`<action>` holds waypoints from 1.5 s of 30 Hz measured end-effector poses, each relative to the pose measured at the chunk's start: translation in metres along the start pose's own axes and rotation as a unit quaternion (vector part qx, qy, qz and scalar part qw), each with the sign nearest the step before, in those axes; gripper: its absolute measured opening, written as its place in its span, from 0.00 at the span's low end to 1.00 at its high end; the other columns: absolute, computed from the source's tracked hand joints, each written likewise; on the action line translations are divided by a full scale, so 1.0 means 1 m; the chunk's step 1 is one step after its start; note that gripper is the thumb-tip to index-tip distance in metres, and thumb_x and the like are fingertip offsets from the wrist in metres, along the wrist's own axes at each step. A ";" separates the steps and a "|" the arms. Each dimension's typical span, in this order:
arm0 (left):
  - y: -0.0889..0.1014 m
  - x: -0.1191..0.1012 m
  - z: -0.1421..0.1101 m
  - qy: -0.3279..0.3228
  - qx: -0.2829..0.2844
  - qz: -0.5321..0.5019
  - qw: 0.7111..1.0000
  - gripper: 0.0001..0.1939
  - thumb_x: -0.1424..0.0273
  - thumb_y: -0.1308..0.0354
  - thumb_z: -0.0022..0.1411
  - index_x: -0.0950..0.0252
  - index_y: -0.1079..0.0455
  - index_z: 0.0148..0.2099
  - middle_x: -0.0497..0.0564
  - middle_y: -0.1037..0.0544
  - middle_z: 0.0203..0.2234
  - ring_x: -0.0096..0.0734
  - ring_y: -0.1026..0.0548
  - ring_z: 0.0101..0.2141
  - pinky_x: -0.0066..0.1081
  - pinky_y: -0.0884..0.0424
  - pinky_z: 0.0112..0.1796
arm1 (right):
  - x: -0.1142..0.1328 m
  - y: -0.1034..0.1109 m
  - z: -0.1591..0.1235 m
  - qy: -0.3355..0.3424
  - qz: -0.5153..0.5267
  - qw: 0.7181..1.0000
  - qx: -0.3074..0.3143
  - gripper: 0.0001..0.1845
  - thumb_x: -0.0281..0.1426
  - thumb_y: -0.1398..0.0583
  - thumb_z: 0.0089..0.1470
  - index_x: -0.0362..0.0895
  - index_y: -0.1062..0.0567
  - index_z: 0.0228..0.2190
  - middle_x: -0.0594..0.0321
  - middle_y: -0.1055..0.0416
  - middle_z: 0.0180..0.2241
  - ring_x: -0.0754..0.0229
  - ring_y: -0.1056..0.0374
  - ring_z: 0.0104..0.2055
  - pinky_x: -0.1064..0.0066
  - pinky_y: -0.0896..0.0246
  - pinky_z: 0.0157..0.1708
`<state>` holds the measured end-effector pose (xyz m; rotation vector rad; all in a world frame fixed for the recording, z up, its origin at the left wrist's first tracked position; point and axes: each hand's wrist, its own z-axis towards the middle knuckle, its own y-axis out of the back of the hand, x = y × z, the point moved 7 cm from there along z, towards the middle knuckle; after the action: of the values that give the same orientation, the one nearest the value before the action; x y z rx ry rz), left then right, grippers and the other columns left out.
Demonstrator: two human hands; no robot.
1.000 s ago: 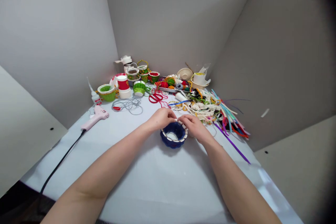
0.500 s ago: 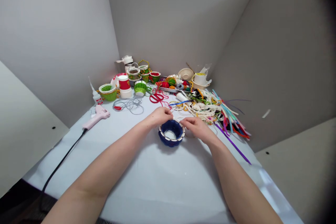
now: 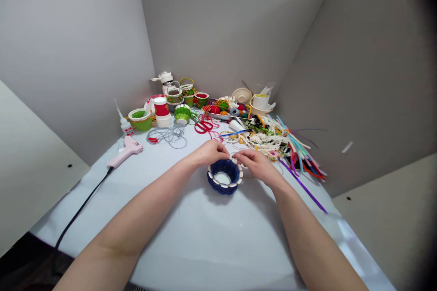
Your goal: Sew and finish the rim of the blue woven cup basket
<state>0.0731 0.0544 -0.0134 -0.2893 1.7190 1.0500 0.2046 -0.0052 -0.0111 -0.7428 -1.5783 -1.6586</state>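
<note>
Grey partition walls [image 3: 221,22] are set around a pale tabletop [image 3: 191,241], with craft supplies [image 3: 262,141] heaped toward its far corner. A dark blue basket [image 3: 224,177] with a white-banded rim is kept upright on the tabletop between the left hand [image 3: 211,152] and right hand [image 3: 256,163]. Their fingers [image 3: 237,157] are brought close together at the far rim; whether they are clamped on it cannot be told.

Head cam only, wearer's POV, angled fwd & down, close over L hand [image 3: 211,153], R hand [image 3: 256,164], table [image 3: 205,241].
</note>
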 end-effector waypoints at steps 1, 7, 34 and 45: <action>0.001 0.002 0.001 -0.001 -0.006 -0.002 1.000 0.11 0.67 0.42 0.49 0.70 0.25 0.33 0.49 0.23 0.26 0.28 0.28 0.29 0.25 0.33 0.31 | -0.001 0.004 0.000 0.005 -0.007 1.000 -0.004 0.17 0.41 0.45 0.53 0.42 0.23 0.30 0.64 0.28 0.26 0.62 0.35 0.29 0.73 0.43 0.30; 0.000 0.005 0.002 0.001 -0.018 0.004 1.000 0.12 0.66 0.42 0.50 0.70 0.25 0.32 0.50 0.23 0.25 0.28 0.28 0.28 0.25 0.34 0.30 | -0.003 0.015 -0.001 0.029 -0.039 0.998 -0.047 0.14 0.40 0.42 0.52 0.42 0.24 0.30 0.62 0.27 0.27 0.62 0.35 0.29 0.72 0.43 0.29; 0.002 0.001 0.002 -0.019 -0.055 0.034 0.998 0.08 0.71 0.46 0.50 0.68 0.26 0.31 0.49 0.24 0.25 0.27 0.29 0.28 0.24 0.35 0.29 | 0.004 0.009 -0.006 0.103 -0.047 0.990 0.080 0.11 0.36 0.44 0.54 0.42 0.24 0.31 0.60 0.28 0.31 0.61 0.35 0.33 0.70 0.41 0.34; -0.009 -0.012 0.001 -0.089 -0.047 0.075 0.992 0.10 0.68 0.47 0.53 0.67 0.26 0.31 0.49 0.23 0.26 0.27 0.28 0.29 0.24 0.35 0.32 | 0.009 0.001 -0.004 0.076 -0.045 0.994 0.066 0.17 0.37 0.48 0.57 0.42 0.28 0.23 0.64 0.32 0.25 0.63 0.39 0.29 0.72 0.45 0.30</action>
<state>0.0843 0.0468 -0.0076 -0.1222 1.5527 1.2306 0.2001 -0.0105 -0.0033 -0.4734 -1.6139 -1.6158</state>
